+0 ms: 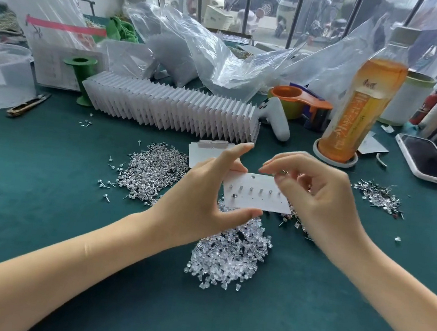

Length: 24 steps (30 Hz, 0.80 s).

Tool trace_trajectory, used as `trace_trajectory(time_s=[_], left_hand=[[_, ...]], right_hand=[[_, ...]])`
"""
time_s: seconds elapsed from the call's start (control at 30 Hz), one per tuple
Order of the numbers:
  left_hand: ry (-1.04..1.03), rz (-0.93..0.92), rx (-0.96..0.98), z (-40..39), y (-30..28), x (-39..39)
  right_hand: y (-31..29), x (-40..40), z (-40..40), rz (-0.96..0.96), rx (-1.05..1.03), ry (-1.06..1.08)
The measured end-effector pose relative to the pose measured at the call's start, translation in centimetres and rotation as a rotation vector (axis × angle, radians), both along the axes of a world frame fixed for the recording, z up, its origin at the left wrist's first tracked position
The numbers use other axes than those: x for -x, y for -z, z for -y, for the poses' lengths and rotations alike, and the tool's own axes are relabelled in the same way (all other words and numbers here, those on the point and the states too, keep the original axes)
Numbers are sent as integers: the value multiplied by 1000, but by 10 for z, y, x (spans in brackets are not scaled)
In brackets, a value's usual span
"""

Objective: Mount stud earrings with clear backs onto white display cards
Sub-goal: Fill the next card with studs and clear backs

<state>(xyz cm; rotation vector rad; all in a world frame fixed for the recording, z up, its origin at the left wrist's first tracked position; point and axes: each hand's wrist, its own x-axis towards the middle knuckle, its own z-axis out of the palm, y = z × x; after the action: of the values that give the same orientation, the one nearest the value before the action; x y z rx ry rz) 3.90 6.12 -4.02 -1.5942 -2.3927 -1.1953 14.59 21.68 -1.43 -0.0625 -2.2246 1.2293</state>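
Observation:
My left hand (209, 189) holds a white display card (256, 193) above the table, thumb under its lower edge and fingers behind its left end. Several clear backs sit along the card's upper row of holes; one dark stud shows in the lower row. My right hand (315, 196) pinches a small stud earring (284, 172) at the card's upper right corner. A heap of stud earrings (150, 175) lies to the left. Under my hands lies a pile of clear backs (228, 254). More blank cards (204, 155) lie behind my left hand.
A long fanned row of filled cards (172, 110) stands behind. An orange drink bottle (357, 100), tape dispenser (302, 104), white game controller (275, 120) and plastic bags (211, 54) crowd the back. Two phones (427, 158) lie right, near another stud heap (378, 196).

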Motion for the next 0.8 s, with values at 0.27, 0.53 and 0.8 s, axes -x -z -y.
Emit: trace_trajectory(time_s=[0.27,0.53,0.8], left_hand=[[-151,84,-27,3,1,19],[-182,94,-31,4,3,21],[-161,67,-13,5,4,18]], right_hand=[[4,-3,-37,115,-384,141],[10,0,-38,332,-613,-59],[11,0,-34,309,-702,-47]])
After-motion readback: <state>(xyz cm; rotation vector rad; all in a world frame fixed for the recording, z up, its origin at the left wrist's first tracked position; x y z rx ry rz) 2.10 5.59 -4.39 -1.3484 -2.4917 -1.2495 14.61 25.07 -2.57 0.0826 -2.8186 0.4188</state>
